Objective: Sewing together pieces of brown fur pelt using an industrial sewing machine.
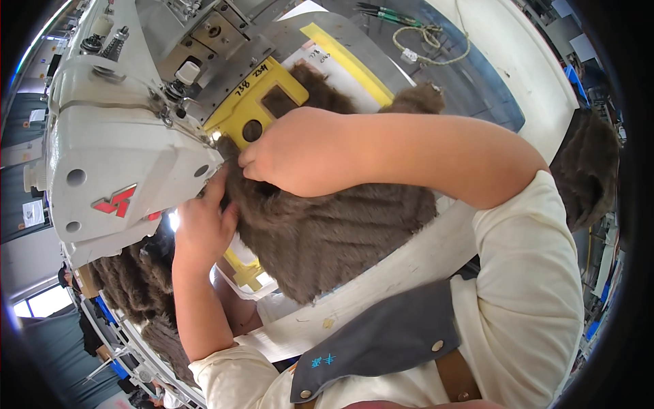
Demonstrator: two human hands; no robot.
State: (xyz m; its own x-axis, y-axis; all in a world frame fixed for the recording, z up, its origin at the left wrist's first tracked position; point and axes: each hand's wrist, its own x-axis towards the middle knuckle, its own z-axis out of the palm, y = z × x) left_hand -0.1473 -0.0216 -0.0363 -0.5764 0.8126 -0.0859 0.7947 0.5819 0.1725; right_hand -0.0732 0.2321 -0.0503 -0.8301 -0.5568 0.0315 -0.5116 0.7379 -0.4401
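A brown piece of fur fabric (327,225) lies across the sewing machine bed and hangs toward me. My right hand (300,153) reaches in from the right, fingers curled and pinching the fabric's upper left edge. My left hand (203,228) is close to the white sewing machine head (129,163), its thumb and forefinger stretched and apart against the fabric's left edge. Part of that hand's fingers, and the needle area, are hidden by the machine head and the fur. A yellow plate (269,85) with cut-outs lies just beyond my right hand.
More brown fur (136,276) is heaped at lower left, and another fur piece (587,170) hangs at far right. Green-handled tools (388,13) and a coiled cord (436,44) lie at the back. A yellow strip (347,65) runs along the grey bed. The white table edge (381,273) curves before me.
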